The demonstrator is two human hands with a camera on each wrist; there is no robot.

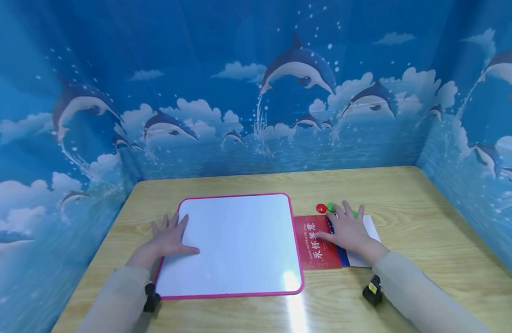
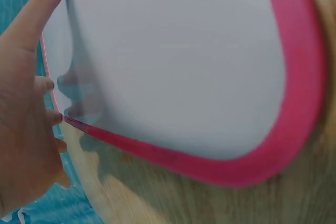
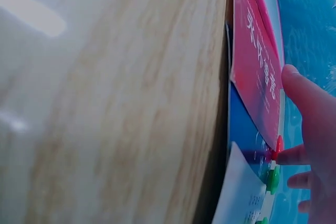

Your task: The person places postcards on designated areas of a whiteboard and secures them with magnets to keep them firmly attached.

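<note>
A whiteboard (image 1: 239,249) with a pink rim lies flat on the table. My left hand (image 1: 168,240) is at its left edge, fingers spread and the thumb over the white surface; in the left wrist view the pink rim (image 2: 173,163) runs beside that hand (image 2: 23,103). Right of the board, a red card (image 1: 306,254) with white writing, a dark blue card (image 1: 343,257) and a white card (image 1: 371,230) overlap. Over them my right hand (image 1: 349,231) has its fingers spread, thumb above the red card. Whether it touches them I cannot tell.
Beyond the cards are a round red button-like disc (image 1: 321,208) and green ones, the nearer green disc (image 1: 331,207) close to my right fingers. A wooden table (image 1: 410,208) carries everything. Blue dolphin-printed curtains (image 1: 222,152) enclose its back and sides.
</note>
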